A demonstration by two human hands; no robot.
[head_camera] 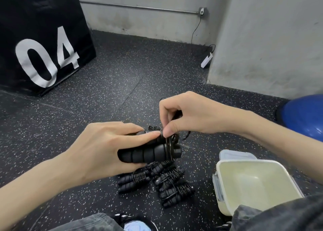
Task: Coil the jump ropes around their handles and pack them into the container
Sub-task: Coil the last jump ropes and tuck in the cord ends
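My left hand (106,148) grips a pair of black ribbed jump rope handles (148,153) held side by side above the floor. My right hand (183,115) pinches the thin black rope (168,143) at the handles' right end, where a few turns lie around them. Below them on the floor lie several coiled jump ropes (157,180), each wound around its black handles. The pale container (251,183) stands open and empty at the lower right, its lid (234,154) behind it.
A black box marked 04 (43,43) stands at the back left. A blue ball (305,115) sits at the right edge. A white power strip (207,60) with a cable lies by the grey wall. My knees (272,216) fill the bottom edge on speckled rubber flooring.
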